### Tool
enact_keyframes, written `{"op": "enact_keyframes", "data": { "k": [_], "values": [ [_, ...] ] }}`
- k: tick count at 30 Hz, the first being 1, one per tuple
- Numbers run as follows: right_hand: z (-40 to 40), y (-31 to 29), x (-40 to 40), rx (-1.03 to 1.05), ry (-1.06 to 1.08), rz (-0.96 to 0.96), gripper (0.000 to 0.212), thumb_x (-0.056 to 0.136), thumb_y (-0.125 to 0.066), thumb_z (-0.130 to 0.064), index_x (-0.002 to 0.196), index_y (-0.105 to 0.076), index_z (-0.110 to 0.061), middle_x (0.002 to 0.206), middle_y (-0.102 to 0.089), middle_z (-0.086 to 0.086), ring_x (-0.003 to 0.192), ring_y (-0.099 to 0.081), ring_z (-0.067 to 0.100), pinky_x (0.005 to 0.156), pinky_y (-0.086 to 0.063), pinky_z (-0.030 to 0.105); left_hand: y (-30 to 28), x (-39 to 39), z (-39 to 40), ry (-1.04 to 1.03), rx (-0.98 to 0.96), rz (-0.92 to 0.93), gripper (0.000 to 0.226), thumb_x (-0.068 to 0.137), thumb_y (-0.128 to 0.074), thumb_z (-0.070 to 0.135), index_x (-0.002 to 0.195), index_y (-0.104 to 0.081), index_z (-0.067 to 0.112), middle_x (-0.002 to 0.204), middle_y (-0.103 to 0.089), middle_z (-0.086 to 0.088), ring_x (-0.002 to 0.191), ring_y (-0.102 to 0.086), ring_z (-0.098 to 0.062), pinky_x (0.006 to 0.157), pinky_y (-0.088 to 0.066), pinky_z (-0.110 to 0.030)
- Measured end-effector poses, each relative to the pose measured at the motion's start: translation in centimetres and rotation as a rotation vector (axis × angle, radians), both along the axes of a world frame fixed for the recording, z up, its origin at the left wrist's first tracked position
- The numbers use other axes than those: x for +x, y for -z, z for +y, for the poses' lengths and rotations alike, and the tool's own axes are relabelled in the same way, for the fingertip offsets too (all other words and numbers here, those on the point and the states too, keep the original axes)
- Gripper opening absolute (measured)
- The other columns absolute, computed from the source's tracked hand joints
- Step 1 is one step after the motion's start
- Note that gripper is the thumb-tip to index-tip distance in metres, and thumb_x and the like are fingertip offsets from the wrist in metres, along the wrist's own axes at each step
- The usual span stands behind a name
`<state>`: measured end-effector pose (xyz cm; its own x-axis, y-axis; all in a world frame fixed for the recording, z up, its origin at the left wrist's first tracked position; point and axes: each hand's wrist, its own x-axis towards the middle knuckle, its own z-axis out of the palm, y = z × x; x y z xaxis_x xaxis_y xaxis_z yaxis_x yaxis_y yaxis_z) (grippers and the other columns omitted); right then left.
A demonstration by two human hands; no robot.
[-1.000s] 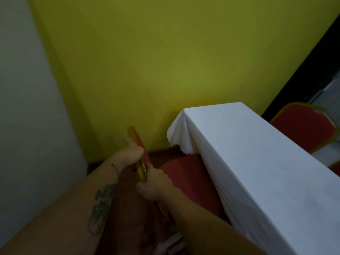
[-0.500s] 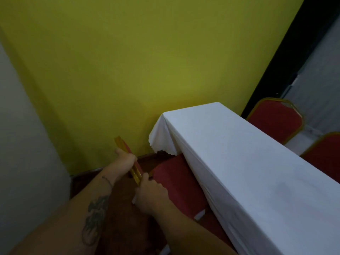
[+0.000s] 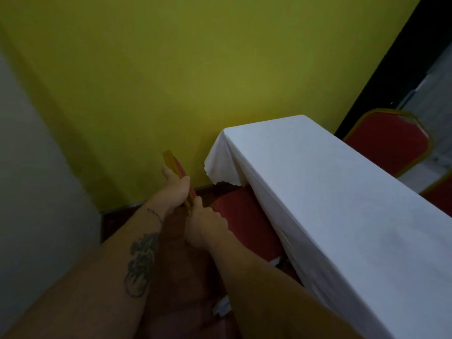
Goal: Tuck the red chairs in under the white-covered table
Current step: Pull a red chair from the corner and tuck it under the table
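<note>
We see both hands — left, right — gripping the chair back's gold rim at frame center; padded red seat half under draped white table.

I see the long table on the right, covered by a white cloth that hangs over its far end; its top looks bare.

Dim room: yellow wall, grey side wall, dark red floor.

Three red chairs, one white-covered table, two hands.
</note>
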<state>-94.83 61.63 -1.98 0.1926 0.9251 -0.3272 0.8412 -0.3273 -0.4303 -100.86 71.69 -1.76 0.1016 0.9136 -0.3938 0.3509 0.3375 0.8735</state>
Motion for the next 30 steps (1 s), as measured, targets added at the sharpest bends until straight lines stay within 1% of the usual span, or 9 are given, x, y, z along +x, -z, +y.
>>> {"op": "enact_keyframes", "data": {
  "k": [3, 9, 12, 14, 17, 19, 22, 25, 30],
  "values": [
    [0.0, 0.1, 0.6, -0.008, 0.049, 0.052, 0.045, 0.101, -0.048, -0.037, 0.138, -0.032, -0.018, 0.13, -0.058, 0.018, 0.117, -0.057, 0.04, 0.088, -0.042, 0.048, 0.2, 0.0, 0.7, 0.014, 0.004, 0.006, 0.077, 0.105, -0.041, 0.024, 0.158, 0.014, 0.016, 0.145, -0.047, -0.021, 0.12, -0.056, -0.04, 0.105, -0.047, -0.051],
    [-5.8, -0.3, 1.7, -0.145, 0.05, 0.11, 0.066, 0.095, -0.053, -0.036, 0.152, -0.023, -0.022, 0.139, -0.047, 0.012, 0.121, -0.053, 0.034, 0.1, -0.045, 0.052, -0.2, -0.3, -0.3, 0.049, -0.034, 0.036, 0.082, 0.106, -0.036, 0.032, 0.155, 0.029, 0.021, 0.163, -0.026, -0.019, 0.142, -0.038, -0.043, 0.118, -0.032, -0.054],
    [-10.1, -0.5, 2.4, -0.164, 0.018, 0.134, 0.055, 0.087, -0.057, -0.031, 0.137, -0.038, -0.019, 0.128, -0.05, 0.008, 0.116, -0.053, 0.03, 0.098, -0.047, 0.046, -0.8, -0.1, -3.5, 0.079, -0.041, 0.065, 0.086, 0.106, -0.04, 0.025, 0.153, 0.032, 0.02, 0.166, -0.019, -0.017, 0.142, -0.037, -0.042, 0.117, -0.034, -0.052],
    [-13.0, -0.7, 2.9, -0.143, -0.024, 0.056, 0.035, 0.087, -0.056, -0.025, 0.118, -0.047, -0.013, 0.12, -0.049, 0.008, 0.113, -0.05, 0.029, 0.096, -0.046, 0.042, -0.3, -0.3, -6.4, 0.117, -0.042, 0.078, 0.098, 0.099, -0.049, 0.019, 0.152, 0.034, 0.026, 0.161, -0.032, -0.017, 0.13, -0.051, -0.04, 0.107, -0.046, -0.052],
    [-17.3, -0.9, 3.4, -0.145, -0.047, -0.076, 0.045, 0.085, -0.058, -0.022, 0.128, -0.046, -0.013, 0.131, -0.045, 0.011, 0.122, -0.044, 0.034, 0.099, -0.042, 0.044, 2.5, -0.6, -8.7, 0.118, -0.048, 0.008, 0.095, 0.08, -0.057, 0.016, 0.153, -0.001, 0.041, 0.135, -0.058, -0.011, 0.112, -0.063, -0.034, 0.095, -0.055, -0.053],
    [-19.7, -1.0, 3.6, -0.163, 0.004, -0.065, 0.066, 0.084, -0.062, -0.027, 0.143, -0.034, -0.016, 0.137, -0.047, 0.013, 0.125, -0.048, 0.037, 0.1, -0.042, 0.045, 2.6, -0.4, -10.5, 0.094, -0.025, 0.009, 0.07, 0.075, -0.055, 0.014, 0.139, -0.033, 0.034, 0.119, -0.065, -0.011, 0.106, -0.064, -0.032, 0.094, -0.057, -0.053],
    [-21.8, -1.0, 3.9, -0.171, 0.072, -0.081, 0.068, 0.085, -0.065, -0.034, 0.141, -0.034, -0.012, 0.136, -0.053, 0.013, 0.125, -0.053, 0.034, 0.098, -0.044, 0.042, 0.7, 0.2, -14.1, 0.081, 0.014, 0.044, 0.041, 0.082, -0.051, 0.007, 0.119, -0.055, 0.023, 0.101, -0.064, -0.006, 0.105, -0.062, -0.033, 0.095, -0.054, -0.047],
    [-22.5, -1.4, 4.5, -0.132, 0.066, -0.079, 0.054, 0.086, -0.062, -0.035, 0.132, -0.046, -0.012, 0.134, -0.056, 0.01, 0.124, -0.054, 0.033, 0.099, -0.042, 0.043, 0.1, 0.9, -15.7, 0.043, -0.021, 0.033, 0.022, 0.089, -0.051, 0.004, 0.091, -0.059, 0.024, 0.102, -0.064, -0.007, 0.106, -0.059, -0.031, 0.101, -0.049, -0.049],
    [-21.0, -2.0, 5.2, -0.112, 0.048, -0.073, 0.046, 0.085, -0.062, -0.034, 0.126, -0.053, -0.013, 0.131, -0.058, 0.01, 0.121, -0.057, 0.033, 0.096, -0.046, 0.042, 2.4, 1.0, -13.5, 0.018, 0.04, 0.132, 0.015, 0.072, -0.062, 0.024, 0.087, -0.065, 0.021, 0.1, -0.072, -0.011, 0.101, -0.068, -0.037, 0.094, -0.056, -0.052]
  ]
}}
